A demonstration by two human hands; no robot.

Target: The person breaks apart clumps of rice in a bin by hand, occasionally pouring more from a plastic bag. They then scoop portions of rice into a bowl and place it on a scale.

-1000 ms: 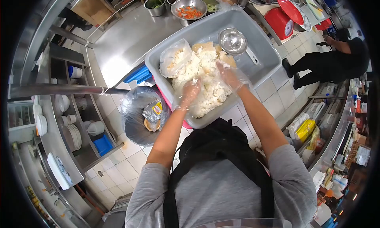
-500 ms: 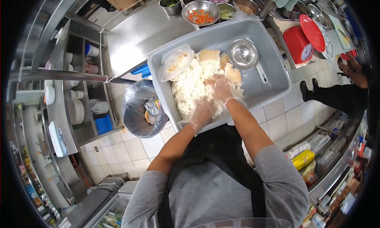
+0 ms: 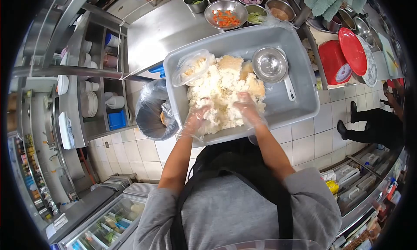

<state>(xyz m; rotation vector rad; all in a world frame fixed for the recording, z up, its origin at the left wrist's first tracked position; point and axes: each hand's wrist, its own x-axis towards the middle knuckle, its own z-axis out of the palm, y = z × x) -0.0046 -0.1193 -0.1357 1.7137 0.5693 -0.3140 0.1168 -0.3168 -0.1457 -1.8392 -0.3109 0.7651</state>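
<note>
Both of my hands wear clear plastic gloves and reach into a large grey tub (image 3: 299,113). My left hand (image 3: 195,120) is at the left side of a crumbly white mass (image 3: 223,91), its fingertips sunk in it. On the right side of the mass my right hand (image 3: 249,109) touches it, fingers partly buried. Browner flat pieces (image 3: 230,62) lie at the back of the mass. A clear plastic container (image 3: 193,67) with crumbs sits in the tub's back left. To the right rest a metal bowl (image 3: 270,65) and a white handle (image 3: 289,88).
Behind the tub, a steel table (image 3: 160,33) carries metal bowls, one with chopped orange pieces (image 3: 226,18). A lined bin (image 3: 150,115) stands left. A red scale (image 3: 332,61) is at the right, and another person's dark-clad legs (image 3: 369,124) show beyond it.
My hands have moved apart, the left one to the left and the right one slightly down. The mass between them is more exposed. The camera view has shifted a little.
</note>
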